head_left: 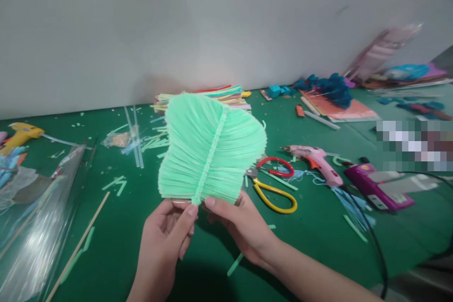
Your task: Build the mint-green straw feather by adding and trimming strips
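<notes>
Here both hands pinch the leaf's (208, 151) lower edge, left hand (166, 240) and right hand (240, 231) closed at its stem, holding it upright above the table (148, 245) for viewing; scissors (274, 184) lie just right of it.

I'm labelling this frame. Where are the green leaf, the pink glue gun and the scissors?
green leaf (212, 148), head view, on its central rib.
pink glue gun (316, 158), head view, on its body.
scissors (275, 188), head view, between the red and yellow handles.
</notes>
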`<action>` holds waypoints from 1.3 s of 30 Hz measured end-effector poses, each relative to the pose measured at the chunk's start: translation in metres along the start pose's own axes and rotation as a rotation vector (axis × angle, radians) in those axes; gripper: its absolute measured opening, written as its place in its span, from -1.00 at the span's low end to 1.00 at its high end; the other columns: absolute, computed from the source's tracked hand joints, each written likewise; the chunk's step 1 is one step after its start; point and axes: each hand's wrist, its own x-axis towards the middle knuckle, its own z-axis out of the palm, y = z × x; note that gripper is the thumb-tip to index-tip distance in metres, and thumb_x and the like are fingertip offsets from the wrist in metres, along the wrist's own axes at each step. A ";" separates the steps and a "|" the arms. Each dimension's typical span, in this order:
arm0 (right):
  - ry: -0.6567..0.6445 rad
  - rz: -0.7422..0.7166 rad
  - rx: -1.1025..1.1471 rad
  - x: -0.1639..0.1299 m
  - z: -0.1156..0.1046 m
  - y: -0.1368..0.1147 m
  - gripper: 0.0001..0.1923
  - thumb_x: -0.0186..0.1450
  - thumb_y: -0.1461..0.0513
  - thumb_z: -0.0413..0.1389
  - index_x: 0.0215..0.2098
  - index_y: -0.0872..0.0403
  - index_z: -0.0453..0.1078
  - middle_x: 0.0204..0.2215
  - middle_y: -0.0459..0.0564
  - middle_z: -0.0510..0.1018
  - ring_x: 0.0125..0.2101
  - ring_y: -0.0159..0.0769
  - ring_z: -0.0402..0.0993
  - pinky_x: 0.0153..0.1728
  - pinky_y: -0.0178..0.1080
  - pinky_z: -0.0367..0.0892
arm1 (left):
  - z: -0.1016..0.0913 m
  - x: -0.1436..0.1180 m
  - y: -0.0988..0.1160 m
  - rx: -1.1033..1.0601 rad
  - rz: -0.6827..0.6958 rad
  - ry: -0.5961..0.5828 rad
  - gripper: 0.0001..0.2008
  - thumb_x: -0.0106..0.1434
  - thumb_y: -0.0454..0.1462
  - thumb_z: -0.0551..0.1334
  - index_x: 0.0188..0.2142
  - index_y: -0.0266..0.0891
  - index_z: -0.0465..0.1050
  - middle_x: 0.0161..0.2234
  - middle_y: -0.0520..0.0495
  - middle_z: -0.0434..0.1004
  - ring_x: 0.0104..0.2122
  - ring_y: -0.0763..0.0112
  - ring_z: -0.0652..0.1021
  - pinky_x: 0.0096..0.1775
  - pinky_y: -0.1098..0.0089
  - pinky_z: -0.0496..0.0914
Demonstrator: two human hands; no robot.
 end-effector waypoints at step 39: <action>-0.354 -0.156 -0.142 0.002 0.001 -0.009 -0.89 0.27 0.23 0.21 -0.24 0.06 0.55 -0.41 -0.11 0.60 -0.39 -0.42 0.49 -0.24 -0.35 0.40 | -0.010 0.010 0.007 -0.305 -0.110 0.020 -0.92 0.03 -0.28 0.37 -0.52 -0.19 0.50 -0.50 0.03 0.55 -0.51 0.39 0.51 -0.53 0.47 0.39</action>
